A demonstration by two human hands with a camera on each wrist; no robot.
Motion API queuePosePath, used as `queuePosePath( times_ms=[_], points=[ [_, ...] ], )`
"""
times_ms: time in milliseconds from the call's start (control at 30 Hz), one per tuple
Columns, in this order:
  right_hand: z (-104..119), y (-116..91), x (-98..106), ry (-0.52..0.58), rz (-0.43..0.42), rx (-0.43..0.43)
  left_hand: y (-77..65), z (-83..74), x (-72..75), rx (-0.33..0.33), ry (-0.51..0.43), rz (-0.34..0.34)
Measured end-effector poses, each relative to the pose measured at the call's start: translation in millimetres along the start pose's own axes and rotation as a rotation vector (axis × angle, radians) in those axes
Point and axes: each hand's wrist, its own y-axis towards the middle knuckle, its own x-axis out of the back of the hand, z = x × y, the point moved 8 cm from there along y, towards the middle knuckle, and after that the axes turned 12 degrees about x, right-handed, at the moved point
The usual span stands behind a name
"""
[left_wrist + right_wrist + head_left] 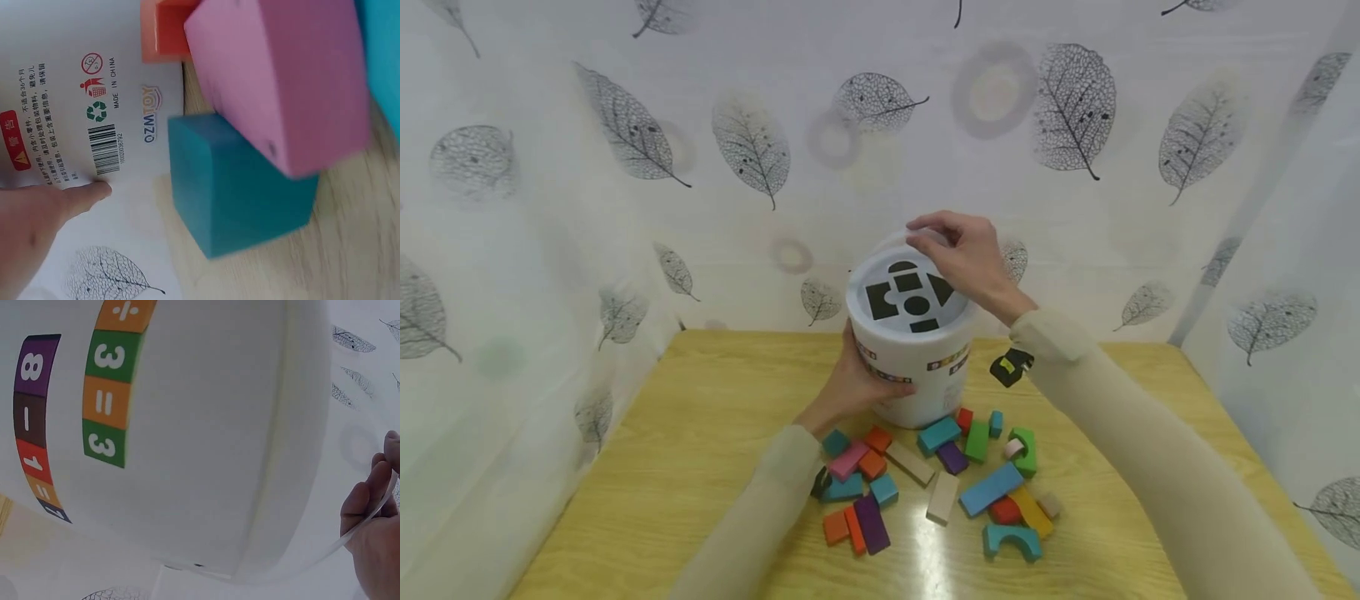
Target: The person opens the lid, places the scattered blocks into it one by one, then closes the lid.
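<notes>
A white bucket (917,375) stands on the table, its lid (880,271) cut with dark shaped holes. My left hand (861,379) holds the bucket's left side, thumb across the front; its other fingers are mostly hidden. My right hand (964,254) is above the lid's far right edge. In the right wrist view, the curled fingers of that right hand (375,512) hold the thin white bucket handle (319,556). Close below the left hand lie a teal block (244,187) and a pink block (281,81). Printed number strips (106,400) run along the bucket wall.
Several coloured wooden blocks lie scattered before the bucket, among them a blue plank (992,489), a teal arch (1012,542), a purple block (872,525) and a green block (977,441). A leaf-printed curtain (880,167) surrounds the wooden table (700,433).
</notes>
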Motion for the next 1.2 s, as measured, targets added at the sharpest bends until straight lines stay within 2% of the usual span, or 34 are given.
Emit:
queuePosePath(
  times_ms=[100,200,333,467,700,800,1033,1200],
  points=[
    [7.1,3.5,-3.9,0.027,-0.012,0.011,-4.0,-1.7,7.8,-0.008,-0.016,-0.004],
    [16.1,8.4,-8.7,0.073,-0.027,0.017,-11.3,-3.8,22.6,0.005,-0.012,-0.017],
    [29.9,15.4,-17.7,0.166,-0.054,0.021,-22.0,-6.2,48.9,0.044,0.054,-0.030],
    [46.9,22.0,-35.9,0.243,-0.063,0.066,-35.0,-5.8,78.6,0.048,0.111,-0.028],
    [79.9,34.7,-78.1,0.258,-0.021,0.137,-58.7,-6.4,127.9,-0.041,0.133,-0.061],
    [88.9,37.5,-95.1,0.292,0.006,0.135,-68.3,-3.2,144.8,-0.046,0.155,-0.081],
    [109.4,37.0,-125.8,0.332,0.041,0.170,-97.2,5.7,174.3,0.018,0.221,-0.100],
    [116.8,31.2,-142.2,0.306,0.093,0.093,-117.2,11.3,182.9,0.049,0.199,-0.075]
  ],
)
